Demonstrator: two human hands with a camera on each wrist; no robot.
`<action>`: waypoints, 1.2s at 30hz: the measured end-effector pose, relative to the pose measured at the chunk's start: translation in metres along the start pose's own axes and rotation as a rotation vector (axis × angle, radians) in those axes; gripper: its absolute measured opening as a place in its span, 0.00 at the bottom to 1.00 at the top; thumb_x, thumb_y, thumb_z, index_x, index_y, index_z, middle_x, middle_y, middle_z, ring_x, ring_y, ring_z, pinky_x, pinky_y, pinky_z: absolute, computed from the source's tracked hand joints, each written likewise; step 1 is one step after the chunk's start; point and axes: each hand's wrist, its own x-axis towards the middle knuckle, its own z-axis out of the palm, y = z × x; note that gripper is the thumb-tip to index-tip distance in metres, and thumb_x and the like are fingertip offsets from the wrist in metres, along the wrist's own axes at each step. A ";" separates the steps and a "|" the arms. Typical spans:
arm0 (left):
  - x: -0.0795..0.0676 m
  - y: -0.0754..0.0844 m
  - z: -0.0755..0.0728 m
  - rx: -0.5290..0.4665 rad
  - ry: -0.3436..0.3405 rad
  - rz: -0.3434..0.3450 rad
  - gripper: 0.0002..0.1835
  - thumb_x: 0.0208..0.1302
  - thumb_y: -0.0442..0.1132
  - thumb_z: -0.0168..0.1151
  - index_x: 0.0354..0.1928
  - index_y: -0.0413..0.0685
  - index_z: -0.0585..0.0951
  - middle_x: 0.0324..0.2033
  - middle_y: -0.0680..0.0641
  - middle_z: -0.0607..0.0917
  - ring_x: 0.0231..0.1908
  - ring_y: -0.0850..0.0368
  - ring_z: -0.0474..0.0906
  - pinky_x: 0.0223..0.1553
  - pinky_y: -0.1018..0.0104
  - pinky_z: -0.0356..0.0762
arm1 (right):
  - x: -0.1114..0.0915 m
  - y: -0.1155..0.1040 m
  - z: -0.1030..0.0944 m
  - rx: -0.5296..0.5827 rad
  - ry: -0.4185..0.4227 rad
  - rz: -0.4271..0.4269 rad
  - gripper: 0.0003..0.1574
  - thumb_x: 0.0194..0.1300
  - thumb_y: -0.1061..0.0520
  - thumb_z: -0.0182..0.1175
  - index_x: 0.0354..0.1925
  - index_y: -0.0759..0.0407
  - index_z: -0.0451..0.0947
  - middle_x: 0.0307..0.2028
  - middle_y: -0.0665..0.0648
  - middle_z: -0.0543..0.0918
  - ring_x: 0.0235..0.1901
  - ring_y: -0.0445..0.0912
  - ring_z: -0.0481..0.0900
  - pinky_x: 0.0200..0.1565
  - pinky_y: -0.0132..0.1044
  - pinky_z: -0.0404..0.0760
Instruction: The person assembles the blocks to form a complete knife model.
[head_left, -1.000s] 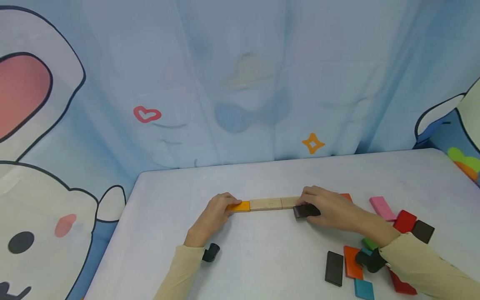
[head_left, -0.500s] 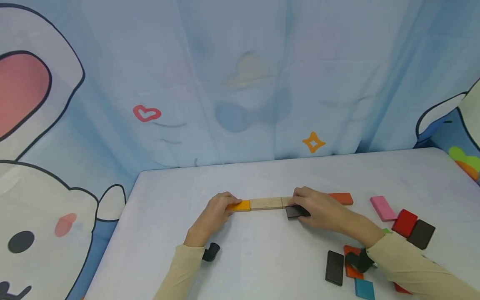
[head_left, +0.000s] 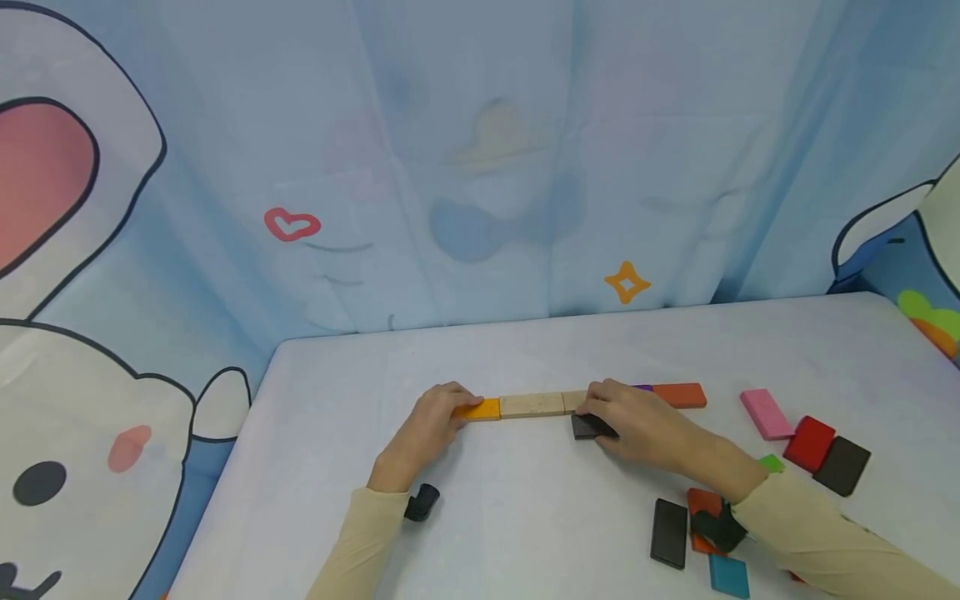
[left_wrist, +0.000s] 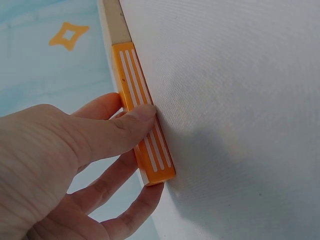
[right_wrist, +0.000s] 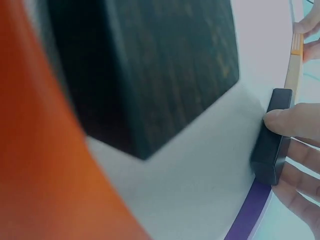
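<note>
My left hand (head_left: 422,435) pinches a yellow-orange block (left_wrist: 131,75) with white stripes, thumb across its top and fingers along its far side and end. This block forms the left end of a row on the table. Two plain wooden blocks (head_left: 531,405) continue the row, end to end. In my right hand (head_left: 648,423) is a black block (right_wrist: 270,147), gripped by thumb and fingers, overlapping the row's front side in the head view. A purple block (right_wrist: 249,210) runs on past it, then an orange-red block (head_left: 678,395). The right hand hides the row's middle.
To the right lie a pink block (head_left: 767,415), a red block (head_left: 808,443) and a dark block (head_left: 842,467). Nearer are another dark block (head_left: 669,533), a blue block (head_left: 729,576) and an orange block (head_left: 703,502), partly under the right wrist camera. A curtain (head_left: 480,167) hangs behind the table.
My right hand has moved left along the row with the black block, then nearly stopped. The orange-red block and a bit of purple have come into sight behind it. The left hand stays put.
</note>
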 end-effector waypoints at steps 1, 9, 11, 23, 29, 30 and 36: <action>0.000 0.000 0.000 -0.003 0.000 0.001 0.20 0.63 0.21 0.69 0.58 0.36 0.86 0.50 0.43 0.87 0.54 0.45 0.81 0.61 0.54 0.81 | 0.000 -0.001 0.000 -0.002 -0.003 0.004 0.24 0.51 0.62 0.82 0.47 0.62 0.88 0.42 0.57 0.83 0.40 0.48 0.82 0.44 0.44 0.90; 0.001 -0.001 0.000 -0.013 0.001 0.000 0.20 0.64 0.20 0.68 0.57 0.35 0.86 0.51 0.43 0.87 0.54 0.45 0.82 0.61 0.53 0.81 | 0.001 -0.004 -0.001 -0.006 -0.044 0.031 0.24 0.53 0.60 0.82 0.49 0.64 0.88 0.44 0.59 0.83 0.43 0.50 0.83 0.46 0.47 0.90; 0.001 -0.001 0.001 -0.013 0.002 0.002 0.20 0.64 0.20 0.68 0.57 0.35 0.86 0.51 0.43 0.87 0.54 0.45 0.82 0.61 0.53 0.81 | 0.001 -0.004 -0.001 -0.011 -0.043 0.027 0.24 0.53 0.61 0.82 0.49 0.65 0.88 0.45 0.60 0.83 0.43 0.51 0.83 0.46 0.47 0.90; 0.000 -0.003 0.001 -0.012 0.005 0.008 0.19 0.64 0.21 0.68 0.57 0.35 0.86 0.51 0.43 0.87 0.53 0.45 0.82 0.60 0.54 0.82 | 0.000 -0.005 -0.001 -0.028 0.008 -0.017 0.23 0.51 0.64 0.82 0.46 0.66 0.89 0.43 0.59 0.82 0.43 0.50 0.82 0.45 0.45 0.90; 0.000 -0.001 0.000 -0.006 -0.002 -0.007 0.19 0.64 0.20 0.68 0.57 0.35 0.86 0.51 0.43 0.87 0.53 0.45 0.81 0.61 0.54 0.82 | 0.001 -0.005 0.000 -0.022 0.029 -0.007 0.23 0.50 0.64 0.83 0.46 0.64 0.88 0.42 0.58 0.82 0.42 0.50 0.82 0.45 0.44 0.90; 0.000 -0.001 0.000 -0.005 -0.003 -0.008 0.19 0.64 0.20 0.68 0.57 0.35 0.86 0.51 0.43 0.87 0.53 0.45 0.81 0.61 0.54 0.81 | 0.000 -0.005 0.000 -0.017 0.034 -0.005 0.22 0.50 0.64 0.83 0.46 0.64 0.88 0.42 0.58 0.82 0.42 0.50 0.82 0.45 0.44 0.90; 0.001 -0.001 0.000 -0.013 -0.011 -0.012 0.20 0.64 0.20 0.68 0.58 0.35 0.86 0.51 0.43 0.87 0.54 0.45 0.81 0.61 0.54 0.81 | -0.003 -0.005 -0.005 0.011 0.060 0.011 0.20 0.53 0.64 0.81 0.45 0.62 0.88 0.41 0.56 0.82 0.40 0.47 0.81 0.43 0.41 0.90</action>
